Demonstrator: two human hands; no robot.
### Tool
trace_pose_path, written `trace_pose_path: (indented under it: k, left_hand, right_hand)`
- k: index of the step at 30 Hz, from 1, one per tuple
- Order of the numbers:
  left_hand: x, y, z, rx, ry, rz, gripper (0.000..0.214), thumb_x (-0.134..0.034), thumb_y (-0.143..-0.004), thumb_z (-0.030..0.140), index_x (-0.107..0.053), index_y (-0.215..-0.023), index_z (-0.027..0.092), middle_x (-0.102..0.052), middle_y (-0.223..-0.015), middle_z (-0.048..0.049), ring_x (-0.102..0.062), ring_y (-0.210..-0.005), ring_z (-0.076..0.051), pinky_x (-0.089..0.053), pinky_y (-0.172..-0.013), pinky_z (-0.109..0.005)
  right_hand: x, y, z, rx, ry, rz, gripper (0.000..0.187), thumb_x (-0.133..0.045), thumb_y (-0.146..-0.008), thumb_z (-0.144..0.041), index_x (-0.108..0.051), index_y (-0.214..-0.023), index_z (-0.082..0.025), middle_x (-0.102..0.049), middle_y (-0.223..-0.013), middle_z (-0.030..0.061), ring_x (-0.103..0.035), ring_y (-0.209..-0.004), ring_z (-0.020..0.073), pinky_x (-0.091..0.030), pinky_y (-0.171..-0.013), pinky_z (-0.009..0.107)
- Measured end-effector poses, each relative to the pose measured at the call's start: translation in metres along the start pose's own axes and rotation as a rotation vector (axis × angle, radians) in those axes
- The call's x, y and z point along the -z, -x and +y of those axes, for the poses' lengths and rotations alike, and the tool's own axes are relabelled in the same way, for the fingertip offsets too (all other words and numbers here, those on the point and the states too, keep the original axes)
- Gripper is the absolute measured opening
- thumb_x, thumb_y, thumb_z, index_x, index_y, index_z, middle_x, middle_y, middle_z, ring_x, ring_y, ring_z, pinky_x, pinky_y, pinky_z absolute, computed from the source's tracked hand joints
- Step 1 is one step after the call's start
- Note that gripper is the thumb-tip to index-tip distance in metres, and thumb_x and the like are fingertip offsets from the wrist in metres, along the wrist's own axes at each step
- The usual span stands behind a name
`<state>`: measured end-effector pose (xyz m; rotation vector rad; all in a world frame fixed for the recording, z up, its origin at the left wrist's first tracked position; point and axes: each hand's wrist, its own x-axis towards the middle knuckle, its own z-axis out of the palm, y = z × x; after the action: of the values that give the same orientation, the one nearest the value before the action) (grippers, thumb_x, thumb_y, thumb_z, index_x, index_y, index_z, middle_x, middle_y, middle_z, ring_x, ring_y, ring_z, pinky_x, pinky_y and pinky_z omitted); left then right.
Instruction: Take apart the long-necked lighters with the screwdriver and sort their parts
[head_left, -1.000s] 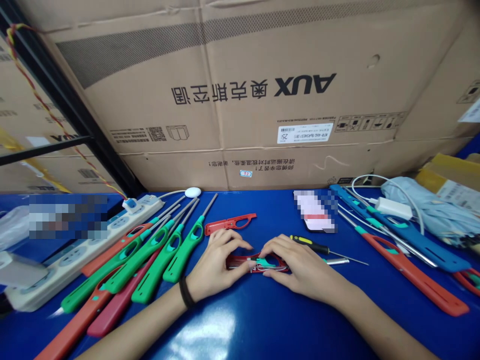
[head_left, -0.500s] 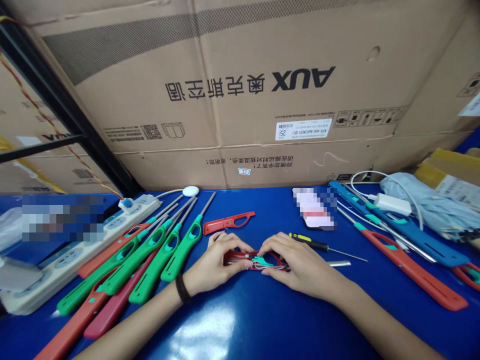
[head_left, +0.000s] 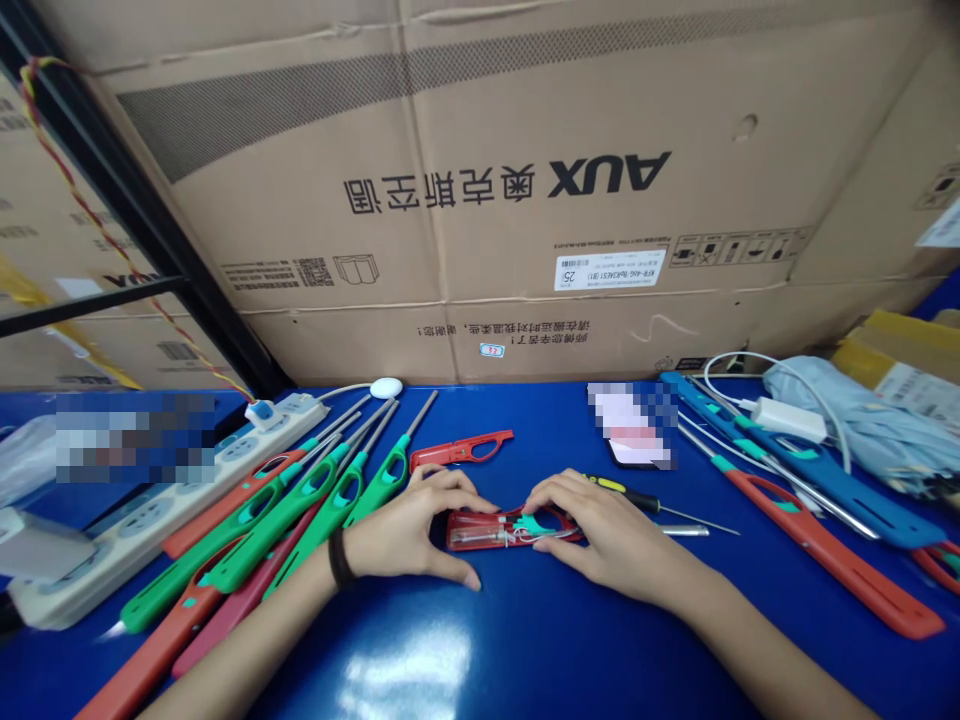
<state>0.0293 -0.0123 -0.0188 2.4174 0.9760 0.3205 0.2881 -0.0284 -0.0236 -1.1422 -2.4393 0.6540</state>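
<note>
An open red lighter shell (head_left: 510, 530) lies on the blue table, with a teal piece and thin wires inside it. My right hand (head_left: 600, 530) grips its right end between fingers and thumb. My left hand (head_left: 412, 530) is spread open around the shell's left end, fingertips near its upper edge, holding nothing. A black band circles my left wrist. Just behind lies an empty red lighter shell (head_left: 461, 450). Several green long-necked lighters (head_left: 322, 510) fan out left of my left hand, and their tips are near its fingers.
A screwdriver (head_left: 622, 495) and a metal tube (head_left: 686, 531) lie right of the work. Orange and blue lighters (head_left: 825, 560) lie further right. A power strip (head_left: 165, 510) sits at left, a blurred phone (head_left: 634, 425) behind, and a large cardboard box (head_left: 480, 200) walls the back.
My left hand has slid left off the red shell and opened, and the shell now lies flat on the table. My right hand stays on its right end.
</note>
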Motion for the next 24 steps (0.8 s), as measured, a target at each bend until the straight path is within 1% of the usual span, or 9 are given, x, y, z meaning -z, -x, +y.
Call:
trace_pose_path:
  k: [2, 4, 6, 8, 11, 13, 20, 24]
  left_hand:
    - [0.006, 0.001, 0.000, 0.018, -0.003, -0.013, 0.055, -0.078, -0.066, 0.047, -0.061, -0.115, 0.029, -0.058, -0.106, -0.0020, -0.053, -0.103, -0.023, -0.026, -0.099, -0.042]
    - [0.006, 0.000, 0.002, 0.023, 0.016, 0.003, 0.042, -0.072, -0.074, 0.043, -0.062, -0.112, 0.028, -0.060, -0.105, -0.0019, -0.054, -0.102, -0.021, -0.026, -0.099, -0.040]
    - [0.001, -0.003, 0.005, 0.042, 0.040, 0.053, 0.027, -0.063, -0.084, 0.039, -0.064, -0.107, 0.027, -0.063, -0.102, -0.0018, -0.055, -0.099, -0.020, -0.028, -0.096, -0.038]
    - [-0.007, -0.007, 0.008, 0.079, 0.058, 0.101, 0.021, -0.060, -0.087, 0.038, -0.066, -0.102, 0.026, -0.064, -0.098, -0.0015, -0.056, -0.096, -0.019, -0.029, -0.093, -0.037]
    - [-0.017, -0.010, 0.011, 0.122, 0.079, 0.120, 0.020, -0.064, -0.083, 0.040, -0.066, -0.098, 0.025, -0.065, -0.097, -0.0007, -0.055, -0.096, -0.020, -0.028, -0.092, -0.037]
    - [-0.019, -0.011, 0.012, 0.139, 0.084, 0.120, 0.021, -0.065, -0.082, 0.041, -0.066, -0.096, 0.025, -0.066, -0.097, 0.0000, -0.054, -0.096, -0.020, -0.026, -0.093, -0.038]
    - [-0.015, -0.013, 0.014, 0.170, 0.006, 0.083, 0.021, -0.063, -0.083, 0.043, -0.064, -0.092, 0.024, -0.066, -0.093, 0.0007, -0.053, -0.095, -0.021, -0.025, -0.091, -0.039]
    - [-0.013, -0.014, 0.020, 0.145, -0.069, 0.083, 0.023, -0.061, -0.084, 0.045, -0.064, -0.091, 0.023, -0.065, -0.091, -0.0001, -0.055, -0.093, -0.021, -0.027, -0.091, -0.040]
  right_hand:
    - [0.003, 0.000, 0.001, -0.021, -0.007, -0.006, 0.021, -0.064, -0.083, -0.023, -0.058, -0.102, -0.026, -0.062, -0.105, -0.0005, -0.056, -0.100, 0.0174, -0.042, -0.087, 0.032]
    - [0.004, 0.001, 0.001, -0.033, -0.017, -0.008, 0.022, -0.065, -0.082, -0.023, -0.058, -0.102, -0.026, -0.062, -0.105, -0.0007, -0.056, -0.099, 0.0172, -0.042, -0.087, 0.031]
    - [0.005, 0.001, 0.000, -0.028, -0.026, -0.008, 0.021, -0.065, -0.082, -0.024, -0.058, -0.102, -0.026, -0.062, -0.105, -0.0009, -0.056, -0.099, 0.0171, -0.042, -0.087, 0.030]
    - [0.004, 0.001, -0.001, -0.018, -0.031, -0.009, 0.021, -0.065, -0.082, -0.024, -0.058, -0.101, -0.026, -0.062, -0.103, -0.0010, -0.056, -0.099, 0.0171, -0.042, -0.086, 0.030]
    - [0.004, 0.001, -0.002, -0.004, -0.041, -0.009, 0.021, -0.066, -0.082, -0.024, -0.059, -0.101, -0.025, -0.063, -0.102, -0.0009, -0.056, -0.100, 0.0169, -0.040, -0.089, 0.031]
    - [0.004, 0.001, -0.001, 0.004, -0.054, -0.006, 0.021, -0.067, -0.081, -0.025, -0.059, -0.101, -0.025, -0.063, -0.102, -0.0006, -0.056, -0.100, 0.0168, -0.040, -0.090, 0.031]
    - [0.001, -0.001, 0.004, 0.009, -0.077, 0.001, 0.023, -0.069, -0.079, -0.026, -0.059, -0.100, -0.026, -0.063, -0.102, -0.0009, -0.056, -0.100, 0.0171, -0.041, -0.086, 0.030]
    - [0.011, 0.001, 0.001, 0.017, -0.089, -0.001, 0.034, -0.072, -0.073, -0.043, -0.061, -0.101, -0.027, -0.064, -0.104, 0.0004, -0.056, -0.099, 0.0200, -0.044, -0.083, 0.031]
